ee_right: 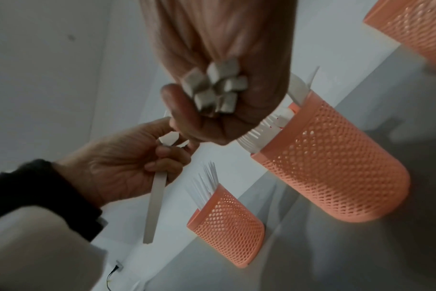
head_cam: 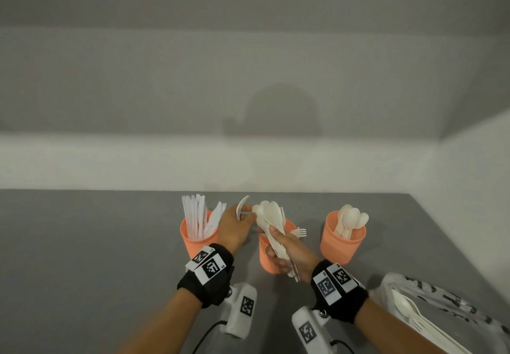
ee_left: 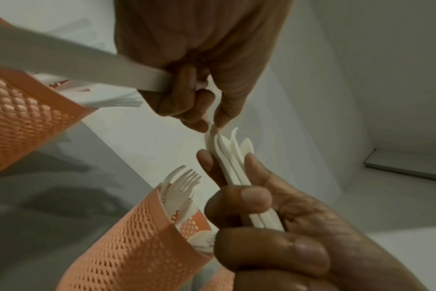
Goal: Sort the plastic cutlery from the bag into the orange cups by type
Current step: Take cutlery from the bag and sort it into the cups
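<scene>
Three orange mesh cups stand in a row: the left cup (head_cam: 197, 239) holds knives, the middle cup (head_cam: 269, 260) forks, the right cup (head_cam: 342, 240) spoons. My right hand (head_cam: 276, 243) grips a bunch of white spoons and forks (head_cam: 271, 215) above the middle cup; the handle ends (ee_right: 214, 88) stick out of its fist. My left hand (head_cam: 247, 217) has its fingers curled round a white knife (ee_left: 87, 65) and pinches the top of one piece in the bunch (ee_left: 215, 128) with thumb and forefinger. The clear printed bag (head_cam: 447, 309) lies at the lower right with more cutlery inside.
The cups stand near the grey table's (head_cam: 96, 243) far edge against a pale wall (head_cam: 248, 160). The table's right edge runs close past the spoon cup. Cables trail from the wrist mounts at the bottom.
</scene>
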{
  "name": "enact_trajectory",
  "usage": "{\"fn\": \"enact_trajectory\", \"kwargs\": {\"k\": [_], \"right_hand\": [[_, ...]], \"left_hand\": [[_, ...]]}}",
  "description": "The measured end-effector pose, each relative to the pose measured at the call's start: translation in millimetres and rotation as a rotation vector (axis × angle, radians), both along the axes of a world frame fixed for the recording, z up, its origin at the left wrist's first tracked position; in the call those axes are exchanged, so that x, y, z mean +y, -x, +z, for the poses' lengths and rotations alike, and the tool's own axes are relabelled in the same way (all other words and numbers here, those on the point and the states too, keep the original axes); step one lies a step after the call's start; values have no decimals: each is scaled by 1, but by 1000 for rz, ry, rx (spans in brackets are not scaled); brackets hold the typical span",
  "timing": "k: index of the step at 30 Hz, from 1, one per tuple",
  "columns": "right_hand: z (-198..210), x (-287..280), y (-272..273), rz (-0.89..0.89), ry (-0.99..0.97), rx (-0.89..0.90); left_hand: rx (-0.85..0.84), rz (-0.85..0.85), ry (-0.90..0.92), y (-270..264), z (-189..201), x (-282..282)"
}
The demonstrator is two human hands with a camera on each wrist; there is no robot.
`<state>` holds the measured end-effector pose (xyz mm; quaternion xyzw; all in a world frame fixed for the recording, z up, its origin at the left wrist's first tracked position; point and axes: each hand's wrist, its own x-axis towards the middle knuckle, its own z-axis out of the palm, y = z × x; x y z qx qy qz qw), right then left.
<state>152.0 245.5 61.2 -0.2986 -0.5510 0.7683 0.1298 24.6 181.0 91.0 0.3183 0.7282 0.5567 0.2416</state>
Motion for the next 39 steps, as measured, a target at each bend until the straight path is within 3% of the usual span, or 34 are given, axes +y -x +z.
{"fn": "enact_trajectory", "kwargs": {"k": [8,14,21,26,35,39], "right_hand": [[-1,1,2,-24,-85,-30],[1,-1,1,-22,-56,-34],[1,5,-4,-106,-85,-16],[-1,3,-5,-124,-184,-37],[13,20,-41,-339,-447,-18],[18,49,-61,-525,-511,-37]], "left_hand": [[80,40,-86,-2,-4,2],[110,19,5,-8,-12,10],[-158,53,-77,-20,-12,14],[-236,-65,-111,-31,-10,11],[-414,112,-211,-8,-5,6],[-346,159,-205,3,-3,13]]}}
